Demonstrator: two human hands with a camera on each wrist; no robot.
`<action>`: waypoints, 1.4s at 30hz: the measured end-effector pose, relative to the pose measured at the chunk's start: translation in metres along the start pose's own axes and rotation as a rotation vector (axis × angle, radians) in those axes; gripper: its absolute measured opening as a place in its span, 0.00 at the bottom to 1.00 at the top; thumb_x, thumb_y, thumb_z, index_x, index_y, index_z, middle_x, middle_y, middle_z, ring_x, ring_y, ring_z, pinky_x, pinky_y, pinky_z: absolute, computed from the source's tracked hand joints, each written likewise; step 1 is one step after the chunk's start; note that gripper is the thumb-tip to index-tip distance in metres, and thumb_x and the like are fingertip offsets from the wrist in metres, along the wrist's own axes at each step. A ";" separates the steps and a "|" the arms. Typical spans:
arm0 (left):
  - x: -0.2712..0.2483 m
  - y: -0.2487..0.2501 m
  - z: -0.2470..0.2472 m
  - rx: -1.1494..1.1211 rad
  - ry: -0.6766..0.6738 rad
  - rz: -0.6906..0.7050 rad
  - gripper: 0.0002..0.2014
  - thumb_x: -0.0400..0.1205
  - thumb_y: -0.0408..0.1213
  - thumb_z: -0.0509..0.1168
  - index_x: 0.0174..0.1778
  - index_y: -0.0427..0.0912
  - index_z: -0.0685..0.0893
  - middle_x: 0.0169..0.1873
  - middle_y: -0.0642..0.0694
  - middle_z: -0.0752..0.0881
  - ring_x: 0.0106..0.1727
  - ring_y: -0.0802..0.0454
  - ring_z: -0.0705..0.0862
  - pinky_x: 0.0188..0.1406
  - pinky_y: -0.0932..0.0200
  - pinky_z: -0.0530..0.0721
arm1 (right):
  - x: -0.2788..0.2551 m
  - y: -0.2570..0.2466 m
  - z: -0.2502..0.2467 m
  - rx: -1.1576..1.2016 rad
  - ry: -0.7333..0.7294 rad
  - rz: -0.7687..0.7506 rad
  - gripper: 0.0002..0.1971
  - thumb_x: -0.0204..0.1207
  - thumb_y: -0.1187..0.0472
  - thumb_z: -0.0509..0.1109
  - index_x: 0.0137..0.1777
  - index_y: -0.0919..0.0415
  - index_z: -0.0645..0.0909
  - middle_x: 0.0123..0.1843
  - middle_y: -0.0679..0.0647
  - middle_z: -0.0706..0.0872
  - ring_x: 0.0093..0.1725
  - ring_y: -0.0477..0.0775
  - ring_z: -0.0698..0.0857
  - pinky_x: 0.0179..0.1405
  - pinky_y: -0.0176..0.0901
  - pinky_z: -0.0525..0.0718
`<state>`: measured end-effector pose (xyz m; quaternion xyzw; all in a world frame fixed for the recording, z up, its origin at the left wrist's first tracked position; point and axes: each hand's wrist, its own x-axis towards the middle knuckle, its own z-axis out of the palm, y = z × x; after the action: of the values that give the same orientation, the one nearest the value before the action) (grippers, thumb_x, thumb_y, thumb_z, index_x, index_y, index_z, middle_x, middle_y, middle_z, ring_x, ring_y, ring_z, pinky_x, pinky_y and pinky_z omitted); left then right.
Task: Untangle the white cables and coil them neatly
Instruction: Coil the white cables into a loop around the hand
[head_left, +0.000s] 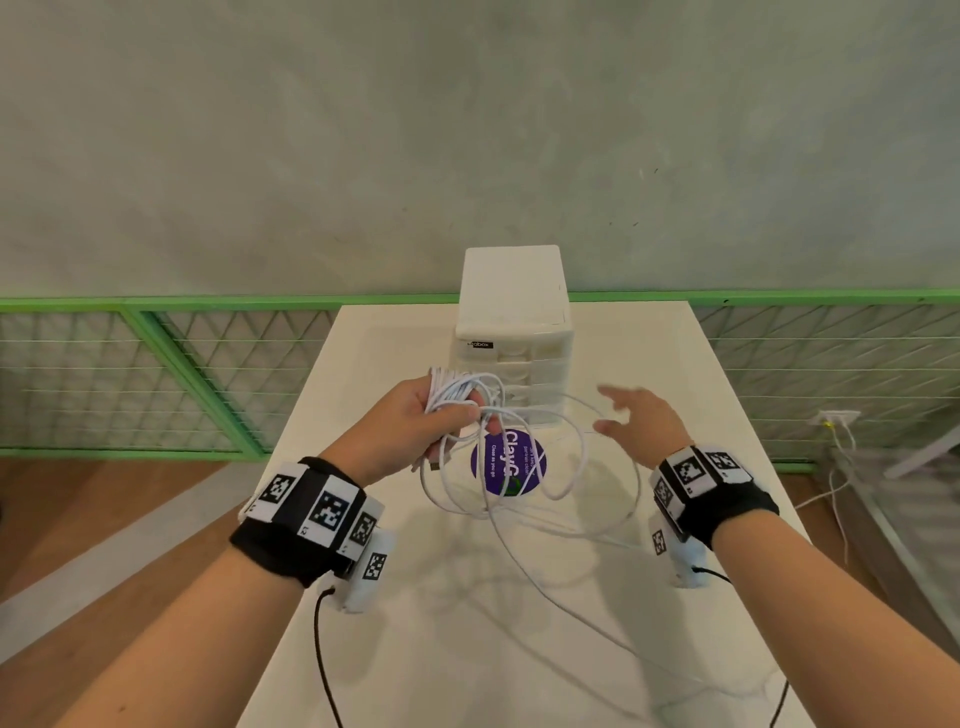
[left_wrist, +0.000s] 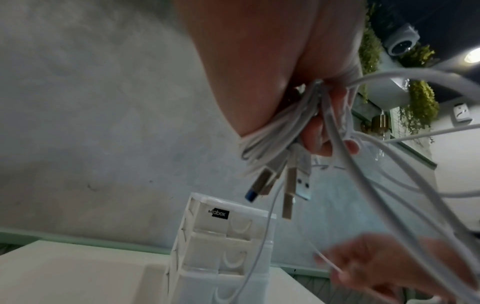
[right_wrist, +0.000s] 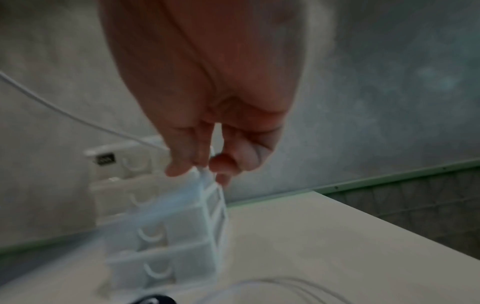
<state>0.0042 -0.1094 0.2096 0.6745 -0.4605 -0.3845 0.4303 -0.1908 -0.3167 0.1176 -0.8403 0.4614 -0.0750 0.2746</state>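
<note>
A tangle of white cables (head_left: 524, 501) hangs above the white table (head_left: 395, 623). My left hand (head_left: 462, 415) grips a gathered bunch of them (head_left: 457, 387), held up in front of the drawer box. In the left wrist view the fingers (left_wrist: 324, 133) curl round the bunch, and three USB plugs (left_wrist: 298, 185) dangle below. Loose loops droop to the right and trail onto the table. My right hand (head_left: 605, 408) is blurred, thumb and forefinger apart around one strand. In the right wrist view a strand (right_wrist: 78, 117) runs up to the fingers (right_wrist: 182, 164).
A white plastic drawer box (head_left: 514, 322) stands at the table's far middle, just behind the hands. A round purple sticker (head_left: 511, 462) lies on the table under the loops. A green mesh fence (head_left: 156, 364) runs behind. A wall socket with cords (head_left: 836, 421) is at the right.
</note>
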 end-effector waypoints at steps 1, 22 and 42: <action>0.001 -0.001 0.002 -0.006 -0.011 0.005 0.06 0.82 0.35 0.65 0.45 0.39 0.87 0.28 0.38 0.83 0.23 0.51 0.72 0.27 0.54 0.72 | -0.005 -0.011 0.000 0.062 0.064 -0.169 0.25 0.75 0.59 0.71 0.72 0.51 0.74 0.66 0.56 0.79 0.57 0.56 0.80 0.59 0.40 0.74; -0.003 0.010 -0.012 -0.093 -0.024 0.061 0.07 0.84 0.29 0.61 0.43 0.34 0.83 0.24 0.50 0.79 0.22 0.54 0.69 0.21 0.64 0.76 | 0.015 -0.022 -0.034 0.255 0.366 -0.058 0.02 0.74 0.60 0.71 0.43 0.54 0.85 0.48 0.53 0.90 0.47 0.53 0.84 0.52 0.43 0.79; 0.008 0.003 -0.009 0.001 0.060 -0.018 0.04 0.82 0.32 0.65 0.47 0.37 0.84 0.30 0.41 0.80 0.22 0.58 0.75 0.22 0.66 0.76 | -0.026 -0.115 -0.011 0.352 -0.123 -0.608 0.07 0.73 0.62 0.74 0.50 0.54 0.86 0.44 0.43 0.85 0.42 0.25 0.79 0.43 0.15 0.71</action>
<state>0.0138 -0.1161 0.2145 0.6901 -0.4415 -0.3677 0.4400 -0.1245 -0.2512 0.1909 -0.8819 0.1529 -0.1811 0.4075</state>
